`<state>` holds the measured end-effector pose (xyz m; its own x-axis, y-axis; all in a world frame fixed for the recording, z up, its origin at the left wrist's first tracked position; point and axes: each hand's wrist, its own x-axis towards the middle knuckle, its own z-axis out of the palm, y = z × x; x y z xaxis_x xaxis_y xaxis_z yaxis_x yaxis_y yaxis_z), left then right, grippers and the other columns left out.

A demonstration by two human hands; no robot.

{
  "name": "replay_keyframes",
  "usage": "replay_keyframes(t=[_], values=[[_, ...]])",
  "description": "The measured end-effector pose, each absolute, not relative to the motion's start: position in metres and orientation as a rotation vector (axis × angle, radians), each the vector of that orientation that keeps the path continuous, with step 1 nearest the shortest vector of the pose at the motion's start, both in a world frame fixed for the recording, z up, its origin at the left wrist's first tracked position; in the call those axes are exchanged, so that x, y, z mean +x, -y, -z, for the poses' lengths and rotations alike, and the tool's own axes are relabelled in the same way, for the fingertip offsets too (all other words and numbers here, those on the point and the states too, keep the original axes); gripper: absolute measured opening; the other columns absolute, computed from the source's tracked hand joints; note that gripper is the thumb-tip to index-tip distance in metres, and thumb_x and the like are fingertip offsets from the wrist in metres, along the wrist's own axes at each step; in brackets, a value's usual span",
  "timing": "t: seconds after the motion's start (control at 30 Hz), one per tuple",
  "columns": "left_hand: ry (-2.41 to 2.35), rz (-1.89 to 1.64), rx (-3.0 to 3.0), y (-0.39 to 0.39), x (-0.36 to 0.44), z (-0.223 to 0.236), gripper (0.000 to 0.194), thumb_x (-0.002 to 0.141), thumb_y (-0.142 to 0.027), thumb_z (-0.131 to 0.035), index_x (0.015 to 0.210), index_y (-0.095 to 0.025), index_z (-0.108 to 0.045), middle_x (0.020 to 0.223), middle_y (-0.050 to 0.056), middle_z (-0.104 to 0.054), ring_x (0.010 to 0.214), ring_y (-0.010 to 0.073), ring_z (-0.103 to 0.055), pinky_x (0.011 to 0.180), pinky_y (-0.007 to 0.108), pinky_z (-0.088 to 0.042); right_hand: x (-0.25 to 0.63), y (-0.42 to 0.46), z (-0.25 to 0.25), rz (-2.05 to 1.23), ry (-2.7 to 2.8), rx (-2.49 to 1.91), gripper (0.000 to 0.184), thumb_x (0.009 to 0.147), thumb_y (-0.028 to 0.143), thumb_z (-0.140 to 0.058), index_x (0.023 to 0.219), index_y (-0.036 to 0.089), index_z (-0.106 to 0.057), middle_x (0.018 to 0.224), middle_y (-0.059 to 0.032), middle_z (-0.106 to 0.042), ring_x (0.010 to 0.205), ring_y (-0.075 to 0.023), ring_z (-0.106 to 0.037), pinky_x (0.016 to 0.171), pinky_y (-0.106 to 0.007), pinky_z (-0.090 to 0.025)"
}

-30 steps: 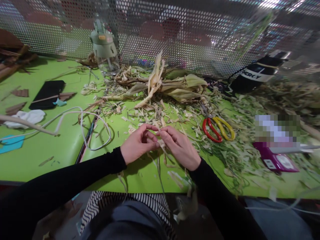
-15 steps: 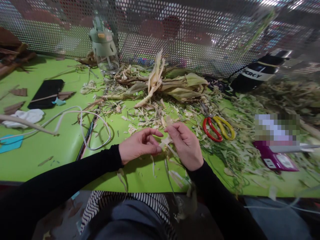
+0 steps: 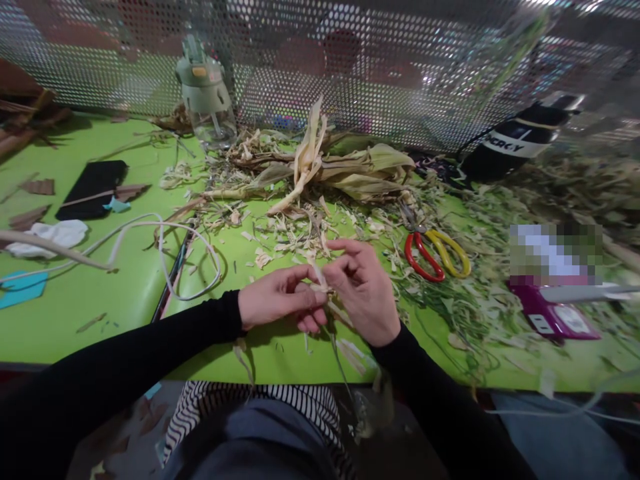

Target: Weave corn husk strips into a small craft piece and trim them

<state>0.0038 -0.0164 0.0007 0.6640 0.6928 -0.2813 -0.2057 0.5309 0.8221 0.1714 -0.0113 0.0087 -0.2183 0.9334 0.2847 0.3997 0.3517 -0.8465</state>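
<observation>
My left hand (image 3: pixel 287 298) is closed in a pinch, thumb against fingers, on a pale plant strip (image 3: pixel 320 275) that looks like corn husk. Close beside it, my right hand (image 3: pixel 364 291) has its index finger raised, while its thumb and other bent fingers press at the same strip. A longer pale piece (image 3: pixel 341 315) runs below the right palm. Between the fingertips the strip's exact shape is partly covered. Just beyond the hands lie small dry husk scraps (image 3: pixel 293 233) and a bundle of dried corn husks (image 3: pixel 360 172).
Scissors (image 3: pixel 433 255) with red and yellow handles lie right of my hands. A white cable (image 3: pixel 216 257) loops at left, near a phone (image 3: pixel 95 190). A clear bottle (image 3: pixel 213 113) and a black bottle (image 3: pixel 520 143) stand toward the mesh barrier. A purple packet (image 3: pixel 555 317) lies at right.
My left hand's fingers have closed onto the pale strip. The right hand has shifted slightly left and down, its index finger now lifted, and the strip's tip points upward.
</observation>
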Motion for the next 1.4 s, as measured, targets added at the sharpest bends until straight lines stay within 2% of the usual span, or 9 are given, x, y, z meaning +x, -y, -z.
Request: replay_keyframes(t=[0.1,0.23,0.43,0.67,0.83,0.97,1.1,1.23,1.4], values=[[-0.665,-0.723,0.825,0.016,0.006,0.000,0.028,0.079,-0.028,-0.069,0.095,-0.015,-0.051,0.069,0.002,-0.068,0.058,0.0099,-0.064,0.061,0.023,-0.050,0.174,0.009,-0.012,-0.637,1.761,-1.203,0.023,0.092,0.042,-0.047,0.094,0.020,-0.052,0.077,0.0000,-0.053,0.062,-0.0114,-0.048,0.053,-0.024,-0.039],[-0.698,-0.868,0.791,0.013,0.004,0.003,0.027,0.081,-0.026,-0.066,0.100,-0.015,-0.051,0.069,0.002,-0.068,0.062,0.0100,-0.064,0.065,0.025,-0.051,0.176,0.007,-0.017,-0.616,2.017,-1.241,0.031,0.092,0.043,-0.048,0.075,0.018,-0.056,0.070,-0.0010,-0.056,0.061,-0.0122,-0.049,0.055,-0.026,-0.038],[-0.767,-0.885,0.848,0.009,0.002,0.003,0.033,0.077,-0.023,-0.070,0.099,-0.015,-0.047,0.068,-0.002,-0.064,0.060,0.0094,-0.063,0.063,0.024,-0.049,0.177,0.004,-0.017,-0.787,2.129,-1.235,0.017,0.089,0.033,-0.056,0.084,0.019,-0.063,0.078,-0.0020,-0.066,0.068,-0.0134,-0.057,0.061,-0.025,-0.043],[-0.803,-0.893,0.949,0.005,0.001,0.002,0.020,0.082,-0.022,-0.064,0.093,-0.013,-0.050,0.068,-0.002,-0.062,0.061,0.0080,-0.063,0.064,0.023,-0.050,0.188,0.000,-0.023,-0.857,2.235,-1.213,0.023,0.092,0.034,-0.049,0.081,0.019,-0.061,0.076,-0.0017,-0.062,0.067,-0.0131,-0.054,0.061,-0.026,-0.041],[-0.801,-0.916,0.942,0.004,-0.002,-0.001,0.022,0.082,-0.024,-0.064,0.095,-0.014,-0.050,0.066,-0.002,-0.063,0.058,0.0078,-0.062,0.061,0.022,-0.050,0.192,-0.002,-0.025,-0.846,2.179,-1.273,0.025,0.091,0.039,-0.051,0.081,0.018,-0.062,0.070,-0.0004,-0.061,0.061,-0.0122,-0.052,0.055,-0.025,-0.039],[-0.755,-0.851,0.942,0.008,0.001,-0.002,0.026,0.081,-0.025,-0.066,0.098,-0.014,-0.050,0.066,-0.002,-0.062,0.059,0.0087,-0.063,0.061,0.023,-0.050,0.186,0.000,-0.018,-0.782,2.022,-1.283,0.023,0.090,0.040,-0.053,0.090,0.019,-0.063,0.081,-0.0023,-0.065,0.068,-0.0139,-0.057,0.058,-0.025,-0.043],[-0.750,-0.813,0.920,0.013,0.005,0.000,0.021,0.081,-0.029,-0.064,0.088,-0.014,-0.051,0.066,-0.001,-0.062,0.058,0.0091,-0.063,0.061,0.023,-0.050,0.179,0.005,-0.014,-0.705,1.972,-1.198,0.016,0.088,0.034,-0.057,0.083,0.021,-0.064,0.080,-0.0015,-0.066,0.071,-0.0144,-0.059,0.064,-0.027,-0.046],[-0.760,-0.751,0.852,0.016,0.008,0.002,0.020,0.080,-0.028,-0.066,0.081,-0.014,-0.052,0.064,0.000,-0.063,0.058,0.0096,-0.063,0.059,0.023,-0.049,0.180,0.004,-0.014,-0.657,1.859,-1.261,0.018,0.087,0.036,-0.057,0.079,0.021,-0.062,0.070,0.0003,-0.061,0.062,-0.0127,-0.055,0.058,-0.025,-0.045],[-0.726,-0.761,0.717,0.017,0.010,0.005,0.023,0.077,-0.028,-0.070,0.082,-0.013,-0.054,0.067,0.002,-0.064,0.061,0.0101,-0.063,0.065,0.026,-0.051,0.184,-0.001,-0.017,-0.876,1.747,-1.258,0.021,0.088,0.040,-0.055,0.087,0.020,-0.061,0.074,-0.0008,-0.064,0.065,-0.0135,-0.060,0.060,-0.025,-0.048]])
